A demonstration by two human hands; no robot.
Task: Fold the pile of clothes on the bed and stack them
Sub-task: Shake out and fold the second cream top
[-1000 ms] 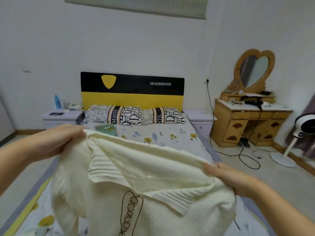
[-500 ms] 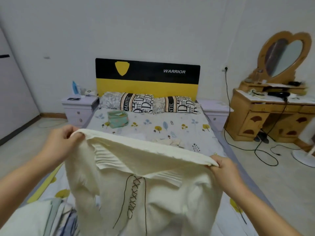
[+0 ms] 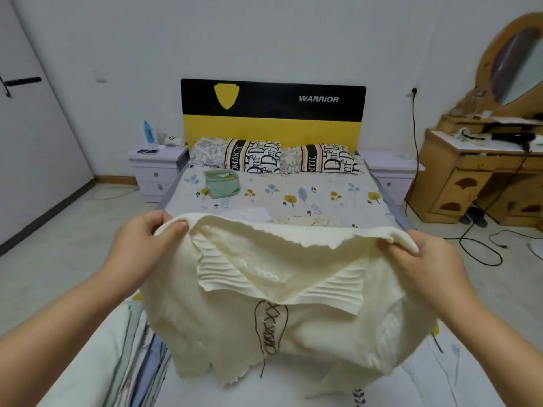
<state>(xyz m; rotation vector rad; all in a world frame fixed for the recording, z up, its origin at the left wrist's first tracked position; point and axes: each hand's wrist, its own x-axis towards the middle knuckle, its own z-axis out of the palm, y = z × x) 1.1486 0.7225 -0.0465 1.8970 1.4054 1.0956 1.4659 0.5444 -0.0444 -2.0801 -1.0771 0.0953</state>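
Observation:
A cream knit sweater [image 3: 223, 321] with a ribbed collar and dark lacing down its front hangs spread above the bed [image 3: 293, 195]. My left hand [image 3: 141, 248] grips its top left shoulder. My right hand [image 3: 411, 265] grips the top right shoulder, fingers curled over the edge. Beyond the sweater lie a white garment [image 3: 255, 214] and a beige one [image 3: 302, 220] on the floral sheet. Folded striped and pale clothes [image 3: 129, 356] rest at the bed's near left corner.
A green fabric box [image 3: 221, 183] sits near two patterned pillows [image 3: 276, 155] under the black and yellow headboard. White nightstands [image 3: 152, 168] flank the bed. A wooden dressing table [image 3: 482, 174] stands right, with black cables [image 3: 476, 245] on the floor.
Both hands have lowered the sweater and stretched it wider, so more of the bed shows behind it. My view has tilted down and shifted left.

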